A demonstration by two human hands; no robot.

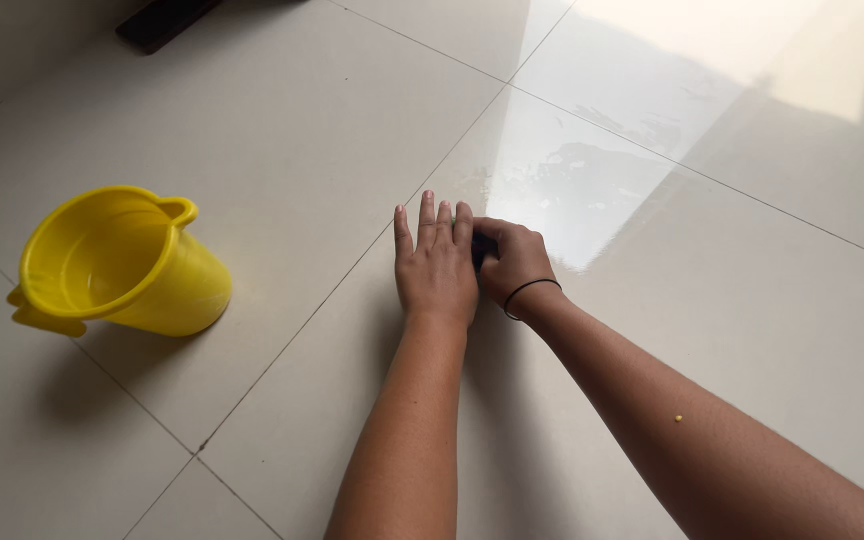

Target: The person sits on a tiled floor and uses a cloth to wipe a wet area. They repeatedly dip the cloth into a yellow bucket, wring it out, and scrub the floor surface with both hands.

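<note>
My left hand [436, 263] lies flat on the pale tiled floor [282, 140], palm down, fingers straight and close together. Right beside it, my right hand [514, 264] is curled around a small dark object [478, 249] pressed to the floor; only a sliver of that object shows between the two hands, so its kind is unclear. A thin black band circles my right wrist. The two hands touch each other along their inner edges.
A yellow plastic bucket [120, 262] with a spout and side handles stands on the floor to the left, with nothing visible inside. A dark object [164, 18] lies at the top left edge. Bright light reflects off the tiles at upper right.
</note>
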